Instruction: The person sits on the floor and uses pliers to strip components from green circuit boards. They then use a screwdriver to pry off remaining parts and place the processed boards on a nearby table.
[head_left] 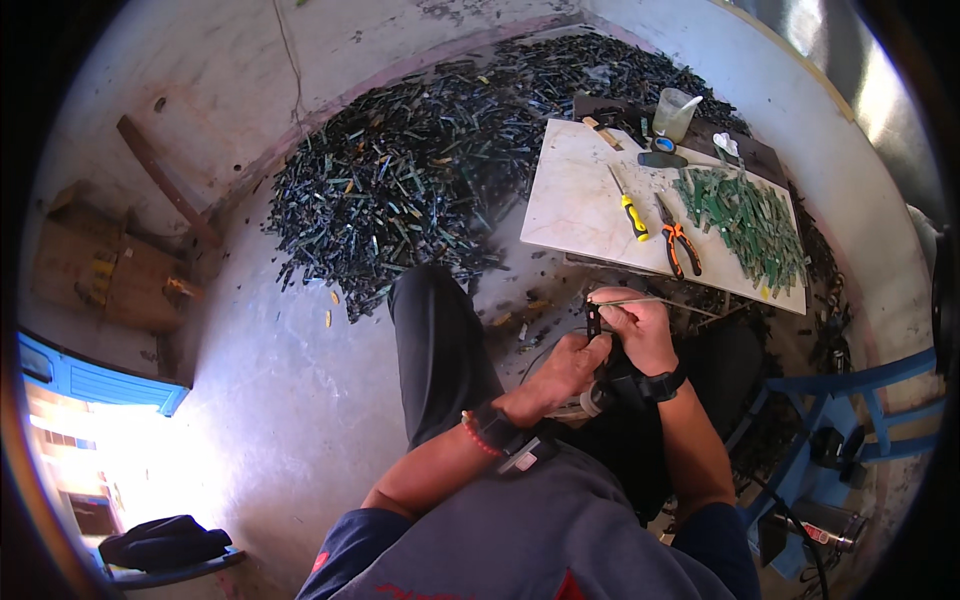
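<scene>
Strip (593, 321), slender, in left hand (574, 366)

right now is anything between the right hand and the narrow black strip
Nothing visible: the left hand holds the narrow black strip, and the right hand, holding a thin greyish rod, is at its upper end.

Just beyond the right hand (640, 328) is a pale tabletop (575, 190), carrying orange-handled pliers (677, 240) nearest the grip, a yellow screwdriver (632, 214) to their left, a pile of green strips (745, 222) to their right, and a dark mallet (662, 160) farther off. Left of and below the grip spreads the grey floor (300, 420), with a broad heap of dark strips (400, 180) well beyond.
</scene>
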